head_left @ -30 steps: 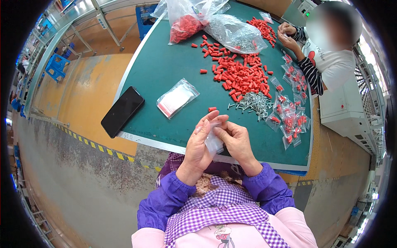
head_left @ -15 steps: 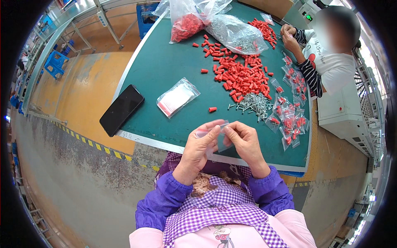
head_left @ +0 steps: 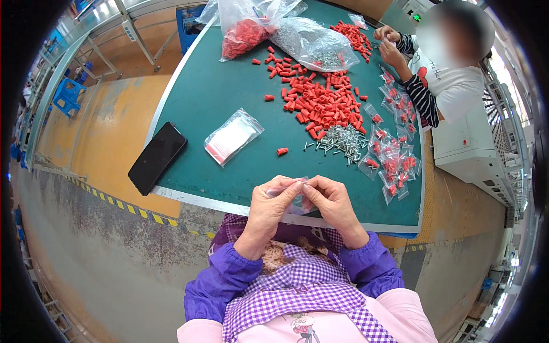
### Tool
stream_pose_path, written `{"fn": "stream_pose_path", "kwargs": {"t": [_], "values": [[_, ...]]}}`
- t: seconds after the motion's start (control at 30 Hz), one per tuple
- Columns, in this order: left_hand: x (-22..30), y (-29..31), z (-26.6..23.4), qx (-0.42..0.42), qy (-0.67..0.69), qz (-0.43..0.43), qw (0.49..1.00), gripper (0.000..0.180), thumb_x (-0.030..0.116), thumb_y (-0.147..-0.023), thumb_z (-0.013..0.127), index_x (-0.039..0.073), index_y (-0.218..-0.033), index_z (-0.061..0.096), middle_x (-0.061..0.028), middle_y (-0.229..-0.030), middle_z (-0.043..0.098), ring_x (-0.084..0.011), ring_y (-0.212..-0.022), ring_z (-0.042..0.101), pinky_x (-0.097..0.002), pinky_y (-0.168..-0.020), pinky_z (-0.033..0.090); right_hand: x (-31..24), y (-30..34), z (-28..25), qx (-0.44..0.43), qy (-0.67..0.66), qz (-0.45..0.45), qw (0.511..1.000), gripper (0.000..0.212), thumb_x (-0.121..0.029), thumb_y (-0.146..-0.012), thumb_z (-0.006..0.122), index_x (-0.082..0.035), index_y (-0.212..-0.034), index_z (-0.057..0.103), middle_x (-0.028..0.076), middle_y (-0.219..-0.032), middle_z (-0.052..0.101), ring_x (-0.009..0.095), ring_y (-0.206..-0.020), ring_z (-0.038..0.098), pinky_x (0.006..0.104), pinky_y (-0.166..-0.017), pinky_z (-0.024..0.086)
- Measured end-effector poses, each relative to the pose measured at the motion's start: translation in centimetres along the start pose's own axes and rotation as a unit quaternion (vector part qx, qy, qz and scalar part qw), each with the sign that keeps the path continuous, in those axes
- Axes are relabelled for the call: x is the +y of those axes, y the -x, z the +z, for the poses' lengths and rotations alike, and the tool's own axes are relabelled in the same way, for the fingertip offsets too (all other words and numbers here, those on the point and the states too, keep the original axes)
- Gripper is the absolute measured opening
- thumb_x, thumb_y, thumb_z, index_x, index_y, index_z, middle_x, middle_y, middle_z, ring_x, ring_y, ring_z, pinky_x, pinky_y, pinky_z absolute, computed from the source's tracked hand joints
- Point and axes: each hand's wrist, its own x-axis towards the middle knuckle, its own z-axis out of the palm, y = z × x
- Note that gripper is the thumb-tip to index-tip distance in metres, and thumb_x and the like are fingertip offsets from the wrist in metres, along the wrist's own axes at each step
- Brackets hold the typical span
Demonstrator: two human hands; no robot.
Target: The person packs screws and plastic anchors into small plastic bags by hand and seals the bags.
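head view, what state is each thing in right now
small clear bag, pinched between left hand and right hand; opening unclear
phone, face up, screen dark
flat packet, lying on table
red caps, loose heap
silver screws, loose pile
large bag, holding red caps
small filled bags, lying clustered

On the table [head_left: 229,86], around the heaped caps [head_left: 320,103], screws [head_left: 345,140] are piled at five o'clock, filled bags [head_left: 396,163] at four, a packet [head_left: 232,138] and farther phone [head_left: 157,158] at eight.
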Motion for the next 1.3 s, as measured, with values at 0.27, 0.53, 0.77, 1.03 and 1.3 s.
{"fn": "stream_pose_path", "kwargs": {"t": [0.27,0.53,0.77,1.03,1.3], "values": [[-0.4,0.1,-0.1,0.042,-0.019,0.079,0.996,0.008,0.004,-0.081,0.07,0.002,-0.076,0.064,0.0029,-0.074,0.057,-0.003,-0.065,0.047,-0.0175,-0.058,0.037,-0.3,-2.3,-3.7,0.174,0.359,-0.206,0.893,0.01,-0.005,-0.082,0.061,-0.003,-0.091,0.064,0.009,-0.079,0.062,0.02,-0.073,0.061,0.0299,-0.064,0.049],[-0.9,-0.1,-0.2,0.034,-0.036,0.128,0.991,0.009,0.005,-0.08,0.07,0.002,-0.078,0.062,0.0021,-0.073,0.057,-0.003,-0.065,0.047,-0.0178,-0.058,0.037,-1.2,-5.3,-6.3,0.075,0.596,-0.258,0.756,0.019,-0.005,-0.074,0.064,-0.005,-0.093,0.065,0.009,-0.084,0.057,0.026,-0.085,0.056,0.0368,-0.075,0.047],[0.1,0.4,-0.2,0.044,-0.054,0.049,0.996,0.012,0.01,-0.082,0.07,0.001,-0.087,0.067,0.0038,-0.072,0.058,-0.0017,-0.059,0.042,-0.0173,-0.052,0.032,-1.3,-6.6,-6.0,0.058,0.651,-0.267,0.709,0.018,-0.007,-0.07,0.067,-0.003,-0.087,0.064,0.009,-0.084,0.057,0.026,-0.085,0.055,0.0358,-0.076,0.046],[-1.2,-0.2,-1.1,0.052,-0.122,0.167,0.977,0.013,0.007,-0.079,0.072,0.003,-0.075,0.06,0.0041,-0.071,0.057,-0.0016,-0.06,0.042,-0.0172,-0.05,0.032,-1.4,-7.0,-6.0,0.046,0.683,-0.284,0.671,0.005,-0.008,-0.073,0.06,-0.003,-0.075,0.06,0.009,-0.081,0.055,0.025,-0.083,0.054,0.0345,-0.075,0.045],[0.5,0.4,0.6,0.058,-0.143,0.131,0.979,0.018,0.006,-0.076,0.074,0.004,-0.076,0.056,-0.0003,-0.077,0.061,-0.0021,-0.066,0.052,-0.0168,-0.056,0.043,-2.0,-8.6,-5.7,0.042,0.701,-0.174,0.69,0.006,-0.006,-0.074,0.057,-0.001,-0.072,0.06,0.012,-0.079,0.061,0.028,-0.077,0.061,0.0377,-0.069,0.049]]}}
